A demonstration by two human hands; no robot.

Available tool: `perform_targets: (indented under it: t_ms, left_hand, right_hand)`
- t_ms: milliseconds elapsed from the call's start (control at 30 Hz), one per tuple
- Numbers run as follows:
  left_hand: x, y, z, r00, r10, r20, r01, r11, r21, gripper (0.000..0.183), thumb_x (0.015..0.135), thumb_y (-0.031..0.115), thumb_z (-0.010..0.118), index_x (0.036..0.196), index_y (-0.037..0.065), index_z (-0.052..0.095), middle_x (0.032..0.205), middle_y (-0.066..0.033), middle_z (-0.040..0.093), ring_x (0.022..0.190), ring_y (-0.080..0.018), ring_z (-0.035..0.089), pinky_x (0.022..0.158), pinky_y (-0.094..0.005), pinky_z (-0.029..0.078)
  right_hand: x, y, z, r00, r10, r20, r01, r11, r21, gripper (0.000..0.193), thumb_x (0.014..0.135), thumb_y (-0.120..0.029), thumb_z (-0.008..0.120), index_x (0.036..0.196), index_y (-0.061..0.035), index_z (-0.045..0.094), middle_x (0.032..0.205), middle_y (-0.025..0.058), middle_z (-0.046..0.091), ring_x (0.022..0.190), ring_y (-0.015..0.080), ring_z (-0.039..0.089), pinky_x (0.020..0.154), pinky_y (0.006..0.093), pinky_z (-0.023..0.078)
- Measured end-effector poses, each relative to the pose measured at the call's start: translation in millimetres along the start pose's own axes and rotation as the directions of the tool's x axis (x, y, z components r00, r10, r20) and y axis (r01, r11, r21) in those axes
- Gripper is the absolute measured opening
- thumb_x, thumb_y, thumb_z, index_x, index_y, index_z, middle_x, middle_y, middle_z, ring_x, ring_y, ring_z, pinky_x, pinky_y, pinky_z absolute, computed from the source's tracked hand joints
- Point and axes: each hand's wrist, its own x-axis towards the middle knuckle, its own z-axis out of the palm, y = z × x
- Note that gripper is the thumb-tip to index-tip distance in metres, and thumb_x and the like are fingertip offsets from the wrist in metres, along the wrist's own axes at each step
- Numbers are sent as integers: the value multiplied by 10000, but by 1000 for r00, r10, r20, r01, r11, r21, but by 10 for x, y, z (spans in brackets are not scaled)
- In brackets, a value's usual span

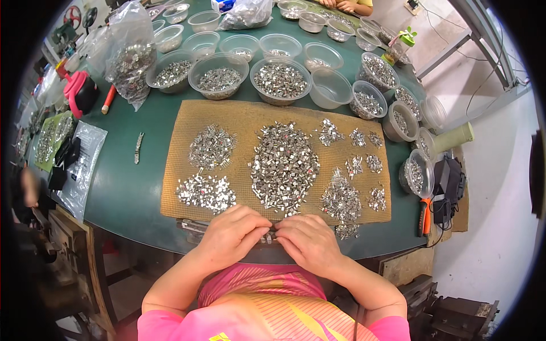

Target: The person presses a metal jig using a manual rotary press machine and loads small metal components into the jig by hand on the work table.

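Observation:
My left hand and my right hand meet at the table's front edge, thumbs and fingertips pinched close together. Tiny metal pieces show between them, but what each hand grips is too small and covered to make out. Under and beside the left hand lies a flat metal bar or fixture, mostly hidden by it. Just beyond the fingers, a tan mat bears a large central heap of small metal links. Nearest the left hand is a shiny pile; nearest the right, a pile of thin silver pieces.
Clear plastic bowls of metal parts line the mat's far and right sides. At the left are a filled plastic bag, a red marker and a short link strip. Orange-handled pliers lie right. Another person's hands show far off.

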Motion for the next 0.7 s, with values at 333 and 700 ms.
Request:
perform_targets:
  t_ms: [333, 700]
  left_hand:
    - [-37, -5, 67, 999, 29, 45, -34, 993, 113, 129, 850, 121, 753, 970, 83, 724, 909, -57, 666, 874, -273, 628, 769, -388, 520]
    - [-8, 52, 133, 999, 27, 35, -33, 981, 190, 131, 833, 123, 764, 951, 93, 715, 870, -55, 632, 853, -271, 614, 749, -394, 509]
  right_hand:
    - [-72, 246, -199, 985, 159, -72, -161, 987, -26, 109, 892, -123, 734, 992, -86, 709, 958, 58, 714, 851, 257, 689, 721, 359, 553]
    - [38, 297, -116, 984, 170, -50, -177, 950, -258, 156, 853, -200, 785, 918, -88, 699, 823, 44, 658, 760, 250, 673, 652, 368, 536]
